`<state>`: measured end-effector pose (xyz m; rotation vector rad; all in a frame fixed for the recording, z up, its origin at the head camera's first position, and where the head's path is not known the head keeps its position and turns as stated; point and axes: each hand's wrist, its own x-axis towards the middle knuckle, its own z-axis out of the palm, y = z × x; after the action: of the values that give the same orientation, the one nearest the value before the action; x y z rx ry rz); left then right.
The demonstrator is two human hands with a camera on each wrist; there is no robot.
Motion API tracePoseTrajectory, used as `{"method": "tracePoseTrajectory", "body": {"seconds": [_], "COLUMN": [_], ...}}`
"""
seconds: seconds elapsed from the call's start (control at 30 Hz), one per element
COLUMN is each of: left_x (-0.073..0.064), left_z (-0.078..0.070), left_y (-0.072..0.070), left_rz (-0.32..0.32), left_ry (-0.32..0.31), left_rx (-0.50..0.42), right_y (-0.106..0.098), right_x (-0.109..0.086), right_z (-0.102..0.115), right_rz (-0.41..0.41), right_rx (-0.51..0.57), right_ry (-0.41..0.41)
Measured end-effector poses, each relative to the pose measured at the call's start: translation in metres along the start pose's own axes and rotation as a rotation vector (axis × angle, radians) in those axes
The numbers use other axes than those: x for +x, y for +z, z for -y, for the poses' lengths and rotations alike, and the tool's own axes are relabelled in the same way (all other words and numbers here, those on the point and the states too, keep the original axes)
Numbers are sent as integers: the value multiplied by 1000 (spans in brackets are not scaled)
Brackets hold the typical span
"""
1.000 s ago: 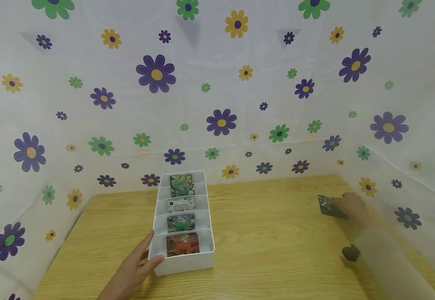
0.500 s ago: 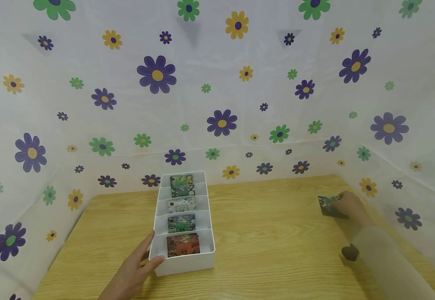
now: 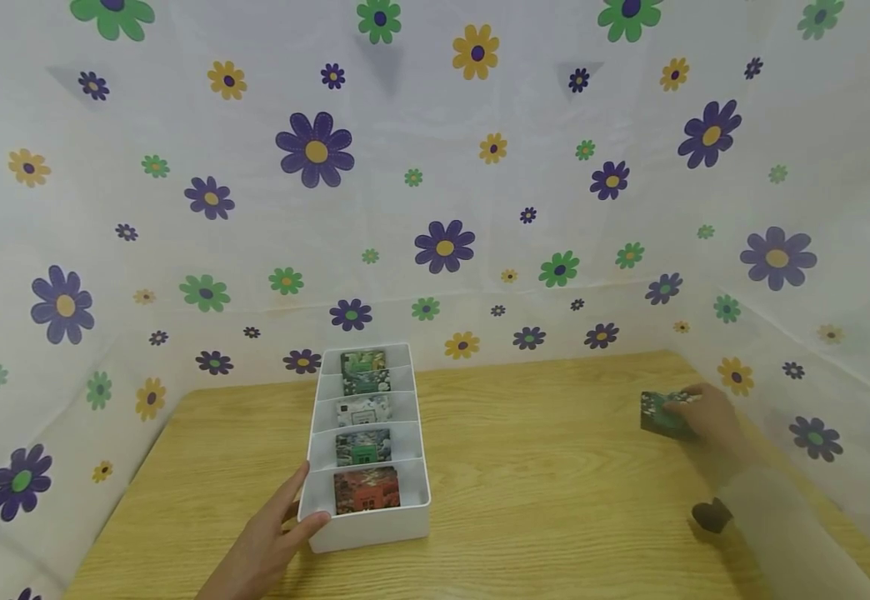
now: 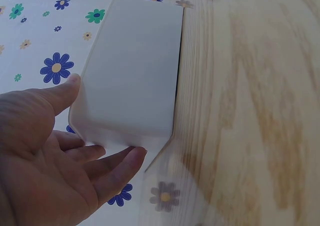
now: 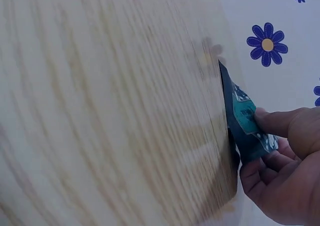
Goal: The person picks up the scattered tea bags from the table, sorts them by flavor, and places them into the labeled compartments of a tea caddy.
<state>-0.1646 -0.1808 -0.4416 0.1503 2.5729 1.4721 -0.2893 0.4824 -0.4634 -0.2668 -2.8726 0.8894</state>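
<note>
A long white divided box [image 3: 370,527] stands left of the middle of the table, with a row of printed packets in its compartments. The nearest packet [image 3: 366,489] is red and dark. My left hand [image 3: 266,533] grips the box's near left corner, thumb at the front rim; in the left wrist view the fingers curl by the box's smooth outer wall [image 4: 132,61]. Far to the right, my right hand [image 3: 712,421] pinches a dark green sachet [image 5: 243,113] between thumb and fingers. Its lower edge is close to the tabletop.
The wood-grain table [image 3: 525,467] spreads between the box and my right hand. White flower-print cloth [image 3: 390,192] walls in the back and both sides. A small dark object [image 3: 711,515] sits by my right wrist.
My right hand has shifted slightly right with the sachet, whose printed face now shows a little more. My left hand and the box stay put.
</note>
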Motion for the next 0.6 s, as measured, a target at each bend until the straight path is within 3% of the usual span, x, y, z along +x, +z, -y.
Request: {"method": "tracePoseTrajectory", "body": {"seconds": [0.3, 0.6], "left_x": [0, 0], "left_z": [0, 0], "left_y": [0, 0], "left_rz": [7, 6], "left_ry": [-3, 5], "left_rx": [11, -3], "right_y": [-3, -5], "right_x": [-11, -21], "right_z": [6, 45], "right_rz": [39, 87], "right_rx": [233, 299], "right_ry": [5, -73]}}
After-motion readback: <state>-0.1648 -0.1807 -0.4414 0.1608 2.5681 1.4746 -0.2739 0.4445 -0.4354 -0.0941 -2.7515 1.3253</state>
